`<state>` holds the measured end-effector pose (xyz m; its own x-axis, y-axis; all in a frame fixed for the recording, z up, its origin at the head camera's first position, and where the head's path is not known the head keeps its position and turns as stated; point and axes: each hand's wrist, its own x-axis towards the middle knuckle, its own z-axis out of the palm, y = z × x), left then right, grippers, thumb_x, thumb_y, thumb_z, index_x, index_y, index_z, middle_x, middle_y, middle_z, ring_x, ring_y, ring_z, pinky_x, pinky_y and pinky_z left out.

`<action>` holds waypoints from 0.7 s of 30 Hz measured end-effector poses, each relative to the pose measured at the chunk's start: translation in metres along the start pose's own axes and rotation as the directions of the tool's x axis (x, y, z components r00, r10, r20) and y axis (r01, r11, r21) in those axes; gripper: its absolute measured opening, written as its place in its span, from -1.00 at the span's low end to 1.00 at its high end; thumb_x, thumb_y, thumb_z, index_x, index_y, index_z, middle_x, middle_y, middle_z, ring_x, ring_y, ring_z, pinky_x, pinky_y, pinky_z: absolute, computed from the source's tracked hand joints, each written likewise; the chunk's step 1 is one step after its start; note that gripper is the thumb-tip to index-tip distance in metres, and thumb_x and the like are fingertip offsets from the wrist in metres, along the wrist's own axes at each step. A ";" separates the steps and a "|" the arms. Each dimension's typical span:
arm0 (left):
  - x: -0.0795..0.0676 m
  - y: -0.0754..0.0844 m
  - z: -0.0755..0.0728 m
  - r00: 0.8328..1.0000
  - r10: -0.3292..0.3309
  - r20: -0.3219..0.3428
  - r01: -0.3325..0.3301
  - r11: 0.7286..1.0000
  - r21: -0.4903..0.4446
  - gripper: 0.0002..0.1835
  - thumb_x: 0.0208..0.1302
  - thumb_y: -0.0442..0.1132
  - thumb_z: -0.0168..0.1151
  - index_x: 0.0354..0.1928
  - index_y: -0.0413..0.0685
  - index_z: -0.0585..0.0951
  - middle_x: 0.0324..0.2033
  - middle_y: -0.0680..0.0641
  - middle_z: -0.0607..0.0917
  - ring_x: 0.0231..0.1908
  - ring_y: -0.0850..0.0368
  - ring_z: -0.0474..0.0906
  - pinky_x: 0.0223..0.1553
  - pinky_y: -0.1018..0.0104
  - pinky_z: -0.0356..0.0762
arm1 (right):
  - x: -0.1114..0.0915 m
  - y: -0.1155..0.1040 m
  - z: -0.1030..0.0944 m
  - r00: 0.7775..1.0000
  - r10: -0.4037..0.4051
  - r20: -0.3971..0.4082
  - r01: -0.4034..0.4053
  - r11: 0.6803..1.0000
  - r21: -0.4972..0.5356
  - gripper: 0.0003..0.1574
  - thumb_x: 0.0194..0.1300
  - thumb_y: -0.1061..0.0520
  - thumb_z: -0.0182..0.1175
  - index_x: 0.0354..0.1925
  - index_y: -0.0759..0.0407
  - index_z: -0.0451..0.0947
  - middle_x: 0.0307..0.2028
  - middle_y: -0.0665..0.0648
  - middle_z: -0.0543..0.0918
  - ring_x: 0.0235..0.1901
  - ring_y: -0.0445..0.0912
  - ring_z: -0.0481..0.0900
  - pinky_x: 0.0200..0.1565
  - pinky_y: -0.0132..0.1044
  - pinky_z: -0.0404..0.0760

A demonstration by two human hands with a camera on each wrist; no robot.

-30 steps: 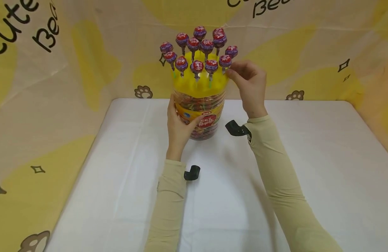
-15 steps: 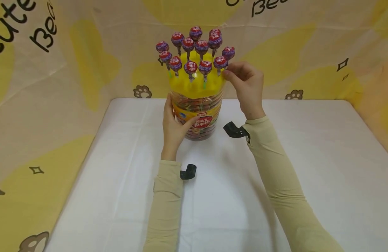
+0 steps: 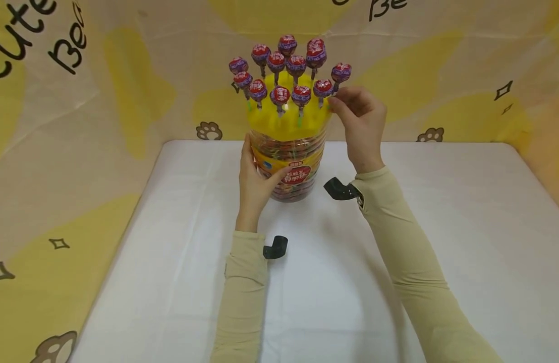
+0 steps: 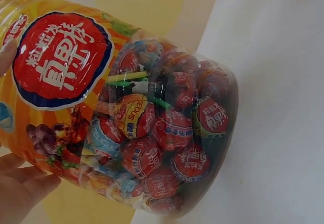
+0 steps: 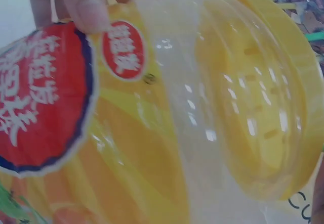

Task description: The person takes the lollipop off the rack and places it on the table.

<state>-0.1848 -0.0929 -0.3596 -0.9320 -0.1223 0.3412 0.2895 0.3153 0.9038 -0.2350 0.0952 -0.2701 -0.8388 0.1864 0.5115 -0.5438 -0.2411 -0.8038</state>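
A clear plastic jar with an orange label stands upright on the table, wrapped lollipops packed inside. Its yellow lid carries a crown of upright lollipops in red and purple wrappers. My left hand grips the jar from the left side, thumb across the label. At the lid's right edge, my right hand pinches the stick of a lollipop between thumb and forefinger. That lollipop leans outward to the right. The stick's lower end is hidden by the fingers.
The white table runs up to a cream and yellow printed cloth behind the jar. Black wrist mounts jut from both sleeves. In the right wrist view, slots show in the yellow lid.
The lollipop in my right hand has shifted up and right, away from its neighbour on the lid. My left hand keeps its grip on the jar. The head view sways slightly.
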 end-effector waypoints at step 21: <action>0.000 0.002 -0.001 0.999 -0.035 0.016 0.035 0.999 0.022 0.08 0.09 -0.10 0.41 0.48 -0.02 -0.12 0.42 -0.06 0.08 0.38 0.07 0.04 0.34 0.08 0.10 | -0.026 0.032 -0.058 0.983 0.107 -0.147 -0.103 0.994 0.035 -0.91 0.16 0.42 0.24 -0.39 0.30 0.63 -0.43 0.11 0.60 -0.45 -0.11 0.55 -0.25 -0.37 0.60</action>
<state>-0.1836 -0.0932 -0.3578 -0.9450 -0.1182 0.3050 0.2520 0.3316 0.9091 -0.2295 0.1375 -0.3269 -0.8793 0.2975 0.3720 -0.4548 -0.2926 -0.8412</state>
